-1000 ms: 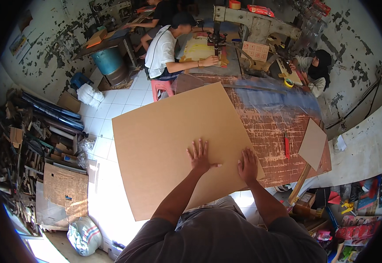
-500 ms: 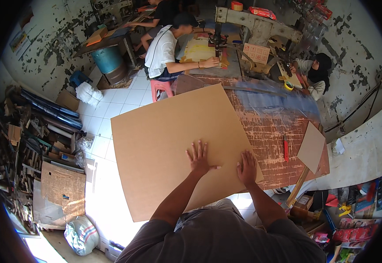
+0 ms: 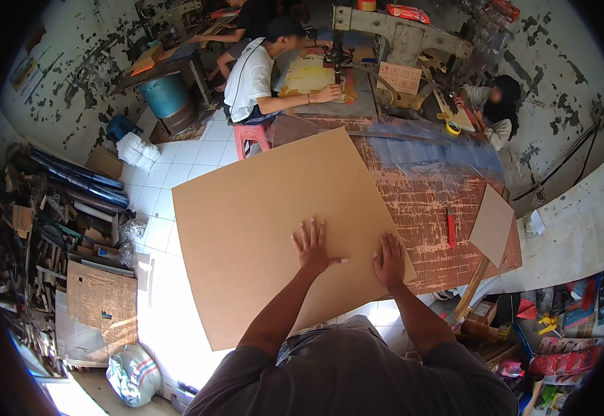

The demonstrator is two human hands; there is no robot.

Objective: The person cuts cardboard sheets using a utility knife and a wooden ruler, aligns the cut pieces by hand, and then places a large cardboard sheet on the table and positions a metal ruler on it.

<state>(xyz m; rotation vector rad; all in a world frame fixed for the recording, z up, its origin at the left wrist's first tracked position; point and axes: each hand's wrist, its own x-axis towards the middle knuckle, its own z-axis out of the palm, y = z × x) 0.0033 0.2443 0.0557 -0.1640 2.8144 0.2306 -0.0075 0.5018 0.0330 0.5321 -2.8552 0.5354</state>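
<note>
A large brown cardboard sheet (image 3: 260, 187) lies in front of me, partly over the scored brown worktable and jutting out past its left side. My left hand (image 3: 312, 251) rests flat near the sheet's middle right, fingers spread and thumb out. Close to the sheet's right edge, my right hand (image 3: 390, 263) presses down with its fingers stretched out. Neither hand holds anything. To the right of the sheet a red cutter knife (image 3: 451, 227) lies on the worktable (image 3: 427, 256). Beyond it sits a smaller piece of board (image 3: 492, 225).
A person in a white shirt (image 3: 250, 80) sits on a pink stool (image 3: 250, 135) at a machine (image 3: 338, 62). Another person (image 3: 499, 111) works at the far right. Clear plastic sheeting (image 3: 434, 152) covers the table's far part. Scrap (image 3: 21, 243) piles up on the left.
Both hands stay flat on the cardboard in nearly the same place. The whole view has shifted slightly.
</note>
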